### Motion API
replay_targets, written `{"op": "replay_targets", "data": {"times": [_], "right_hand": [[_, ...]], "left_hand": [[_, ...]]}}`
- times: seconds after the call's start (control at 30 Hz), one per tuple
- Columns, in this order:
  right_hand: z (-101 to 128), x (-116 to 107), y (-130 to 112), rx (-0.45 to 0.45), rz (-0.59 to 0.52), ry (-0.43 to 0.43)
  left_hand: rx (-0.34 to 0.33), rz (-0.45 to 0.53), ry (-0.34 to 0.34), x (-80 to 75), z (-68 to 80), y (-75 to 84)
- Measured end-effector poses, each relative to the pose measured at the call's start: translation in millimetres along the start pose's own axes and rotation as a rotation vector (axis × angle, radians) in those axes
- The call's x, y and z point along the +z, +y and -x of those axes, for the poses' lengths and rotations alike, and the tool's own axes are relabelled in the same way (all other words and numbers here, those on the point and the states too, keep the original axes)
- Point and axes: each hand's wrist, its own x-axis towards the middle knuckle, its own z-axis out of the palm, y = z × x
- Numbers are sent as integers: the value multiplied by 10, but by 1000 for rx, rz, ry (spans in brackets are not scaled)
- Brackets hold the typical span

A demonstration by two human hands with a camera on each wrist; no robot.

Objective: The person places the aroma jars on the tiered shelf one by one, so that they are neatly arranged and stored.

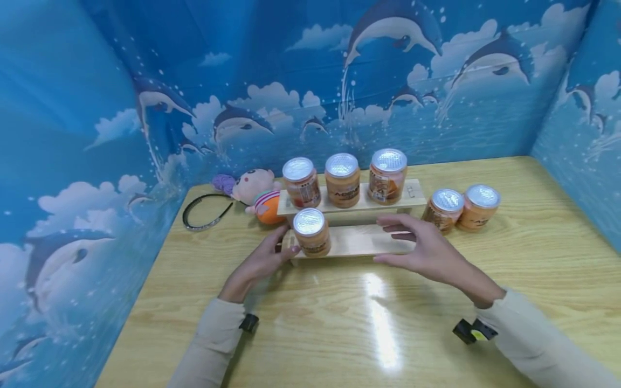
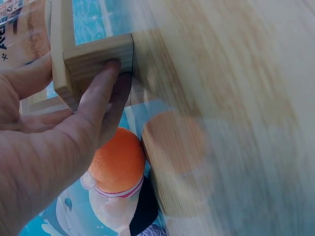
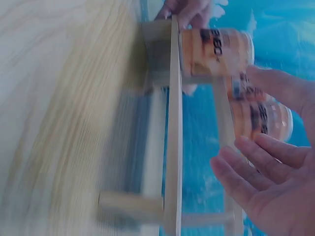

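Observation:
My left hand grips the left end of a two-tier wooden rack. In the left wrist view its thumb lies by the board's top and its fingers reach the wooden leg. Beside that thumb, an orange jar with a silver lid stands on the lower tier. Three similar jars, the middle one among them, line the upper tier. Over the right part of the lower tier hovers my right hand, fingers spread and nothing held, as the right wrist view also shows.
Two more jars stand on the table right of the rack. A plush doll lies behind its left end, near a black headband. Dolphin-print cloth walls the back and sides of the wooden table.

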Motion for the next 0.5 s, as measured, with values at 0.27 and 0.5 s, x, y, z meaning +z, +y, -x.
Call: {"op": "replay_targets", "data": {"times": [0.27, 0.5], "right_hand": [[323, -355, 140, -18, 121, 161], [533, -686, 271, 85, 167, 273]], "left_hand": [[-56, -22, 18, 18, -9, 29], [-54, -38, 19, 20, -15, 38]]}}
